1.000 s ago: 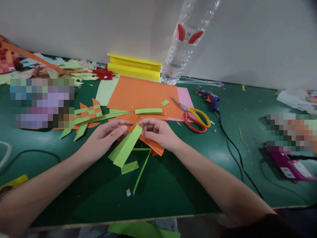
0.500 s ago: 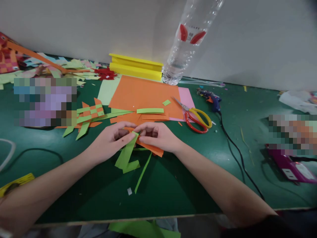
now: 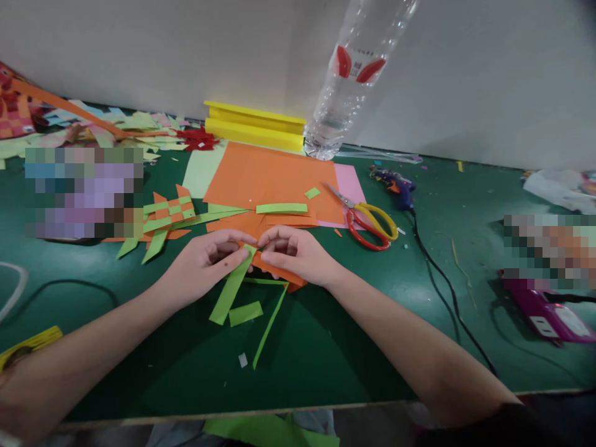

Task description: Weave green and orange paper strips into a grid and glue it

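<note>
My left hand (image 3: pixel 208 262) pinches a green paper strip (image 3: pixel 233 284) near its upper end, thumb on top. The strip's lower part slants down toward the table. My right hand (image 3: pixel 298 256) is closed on orange paper strips (image 3: pixel 274 266), which lie against the green strip between my fingertips. Some fingers are hidden under the paper. Below my hands are a short green piece (image 3: pixel 246 313) and a thin green strip (image 3: pixel 270 326). To the left lies a woven orange-and-green paper fish shape (image 3: pixel 170 211).
Orange sheets (image 3: pixel 274 171) lie beyond my hands, with scissors (image 3: pixel 367 217) at their right edge. Behind stand a folded yellow piece (image 3: pixel 254 127) and a clear bottle (image 3: pixel 344 93). A glue gun (image 3: pixel 395 186) trails a cord to the right. Paper scraps (image 3: pixel 116 127) cover the back left.
The green strip between my hands has swung slightly left and now hangs straighter. The short green piece shows apart from it. My right hand has shifted slightly over the orange paper.
</note>
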A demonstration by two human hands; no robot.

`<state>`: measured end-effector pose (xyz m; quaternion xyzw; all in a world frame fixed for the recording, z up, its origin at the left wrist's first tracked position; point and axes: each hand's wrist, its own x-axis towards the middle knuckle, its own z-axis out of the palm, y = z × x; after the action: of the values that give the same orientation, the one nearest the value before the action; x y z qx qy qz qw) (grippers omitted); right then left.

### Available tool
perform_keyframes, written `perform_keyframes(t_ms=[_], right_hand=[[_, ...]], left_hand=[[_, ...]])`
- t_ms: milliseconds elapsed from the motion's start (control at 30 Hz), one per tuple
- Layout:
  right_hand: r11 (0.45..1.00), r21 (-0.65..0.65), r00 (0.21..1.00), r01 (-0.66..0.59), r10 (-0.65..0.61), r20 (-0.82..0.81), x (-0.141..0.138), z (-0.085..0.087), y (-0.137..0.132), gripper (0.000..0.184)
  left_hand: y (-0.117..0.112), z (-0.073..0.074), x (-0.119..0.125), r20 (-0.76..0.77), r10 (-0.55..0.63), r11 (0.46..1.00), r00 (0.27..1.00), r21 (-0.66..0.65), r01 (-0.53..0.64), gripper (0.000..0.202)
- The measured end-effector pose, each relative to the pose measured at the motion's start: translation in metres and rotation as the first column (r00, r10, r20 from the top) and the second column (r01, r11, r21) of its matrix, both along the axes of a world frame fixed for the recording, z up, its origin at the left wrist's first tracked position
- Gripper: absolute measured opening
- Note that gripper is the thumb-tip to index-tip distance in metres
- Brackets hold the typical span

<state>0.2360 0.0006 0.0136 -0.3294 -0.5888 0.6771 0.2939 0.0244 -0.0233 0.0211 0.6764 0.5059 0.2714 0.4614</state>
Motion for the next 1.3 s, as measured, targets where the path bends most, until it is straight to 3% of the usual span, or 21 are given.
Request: perform_keyframes(t_ms=[100,300,467,1167,1300], right_hand=[[0.999,-0.035,0.999,-0.023,0.024,0.033,0.0,0.0001,-0.0016,0.023],[0.998,0.019,0.996,-0.057,0.055,0.076,-0.0001,-0.0015,-0.0034,0.024],[0.999,-0.002,0.997,-0.046,0.046,0.064,-0.0005,-0.0026,-0.0023,0.026],[0.997,-0.072,0.999,-0.016,0.018,0.04,-0.0007,0.0009,-0.0022,0.033],[0.997,-0.082,0.999,-0.017,0.02,0.032,-0.001,0.0007,-0.0021,0.034]], left_hand=[[-0.0015,0.0027,-0.0006,-0.002,0.011,0.998,1.0,0.058,-0.011,0.031],[-0.0058,0.0029,0.0,-0.063,0.033,0.979,0.997,0.203,-0.02,0.028],[-0.0064,0.0026,-0.0003,-0.12,0.021,0.968,0.993,0.249,0.01,0.028],[-0.0051,0.0042,-0.0025,-0.128,0.092,0.977,0.987,0.205,-0.065,0.029],[-0.0039,0.0051,-0.0016,-0.122,0.098,0.986,0.988,0.147,-0.08,0.033]])
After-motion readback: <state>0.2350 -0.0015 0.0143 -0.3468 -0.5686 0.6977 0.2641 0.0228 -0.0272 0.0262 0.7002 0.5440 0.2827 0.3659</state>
